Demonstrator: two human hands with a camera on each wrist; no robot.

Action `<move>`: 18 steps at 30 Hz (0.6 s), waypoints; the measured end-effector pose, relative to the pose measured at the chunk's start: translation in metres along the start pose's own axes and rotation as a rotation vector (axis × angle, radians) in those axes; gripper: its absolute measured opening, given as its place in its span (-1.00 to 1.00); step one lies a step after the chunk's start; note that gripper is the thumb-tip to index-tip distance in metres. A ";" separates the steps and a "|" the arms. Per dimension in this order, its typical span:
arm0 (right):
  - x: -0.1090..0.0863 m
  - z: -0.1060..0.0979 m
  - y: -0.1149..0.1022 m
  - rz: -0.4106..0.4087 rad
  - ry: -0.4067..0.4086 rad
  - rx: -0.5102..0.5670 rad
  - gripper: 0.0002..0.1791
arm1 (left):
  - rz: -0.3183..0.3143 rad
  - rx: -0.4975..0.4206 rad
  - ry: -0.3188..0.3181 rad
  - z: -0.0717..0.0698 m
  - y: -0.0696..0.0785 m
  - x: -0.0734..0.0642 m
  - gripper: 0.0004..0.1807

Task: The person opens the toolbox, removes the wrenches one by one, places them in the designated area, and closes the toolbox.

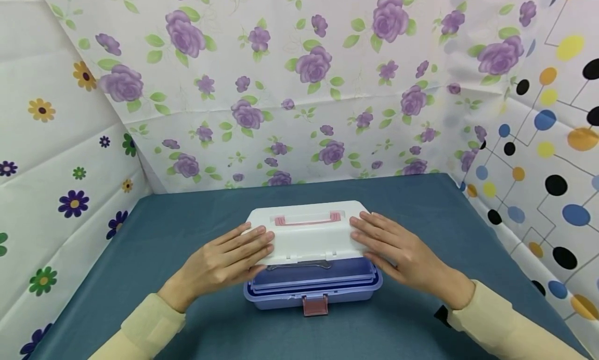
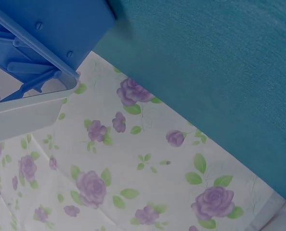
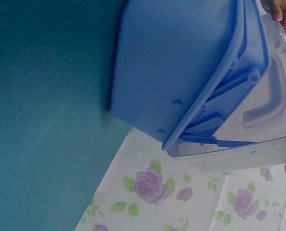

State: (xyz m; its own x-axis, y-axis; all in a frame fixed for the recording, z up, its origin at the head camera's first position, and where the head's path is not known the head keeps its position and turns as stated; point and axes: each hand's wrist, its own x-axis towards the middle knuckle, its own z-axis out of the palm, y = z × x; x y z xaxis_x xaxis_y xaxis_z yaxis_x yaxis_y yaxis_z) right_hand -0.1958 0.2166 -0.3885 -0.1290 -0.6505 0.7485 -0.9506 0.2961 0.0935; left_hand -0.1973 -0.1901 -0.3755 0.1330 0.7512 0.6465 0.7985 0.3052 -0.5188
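A plastic toolbox (image 1: 346,296) stands on the table with a blue-violet body and a tilted, partly raised white lid (image 1: 311,243). The lid carries a pink handle (image 1: 306,221); a reddish latch (image 1: 315,305) hangs at the front. Through the gap, a grey wrench (image 1: 299,265) shows on the upper tray. My left hand (image 1: 224,258) rests its straight fingers on the lid's left end. On the right end lie the extended fingers of my right hand (image 1: 407,251). In the right wrist view, blue hinge arms (image 3: 229,91) link the body and lid.
A dark teal cloth (image 1: 210,323) covers the table. Behind it hangs a rose-print curtain (image 1: 281,89). A daisy-print sheet (image 1: 56,157) borders the left side, and a dotted sheet (image 1: 538,183) the right.
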 end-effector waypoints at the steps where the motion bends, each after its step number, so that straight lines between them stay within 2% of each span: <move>1: -0.001 0.000 0.000 -0.014 -0.002 -0.002 -0.54 | 0.000 -0.001 -0.002 0.000 0.000 0.000 -0.61; 5: -0.003 -0.001 0.001 -0.065 -0.023 -0.031 -0.54 | 0.002 -0.003 -0.004 -0.002 -0.001 0.001 -0.62; 11: -0.006 -0.002 0.002 -0.140 -0.035 -0.150 -0.61 | 0.006 0.009 -0.012 -0.003 -0.002 0.003 -0.62; 18: -0.004 -0.002 0.000 -0.124 -0.013 -0.194 -0.62 | -0.016 0.015 -0.028 -0.003 -0.003 0.004 -0.62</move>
State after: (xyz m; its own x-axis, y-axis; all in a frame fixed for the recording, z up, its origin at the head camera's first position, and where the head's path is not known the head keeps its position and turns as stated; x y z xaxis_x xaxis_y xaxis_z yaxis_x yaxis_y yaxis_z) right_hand -0.1944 0.2207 -0.3906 -0.0193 -0.6991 0.7148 -0.8875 0.3412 0.3098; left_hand -0.1974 -0.1901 -0.3693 0.1037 0.7622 0.6390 0.7914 0.3259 -0.5172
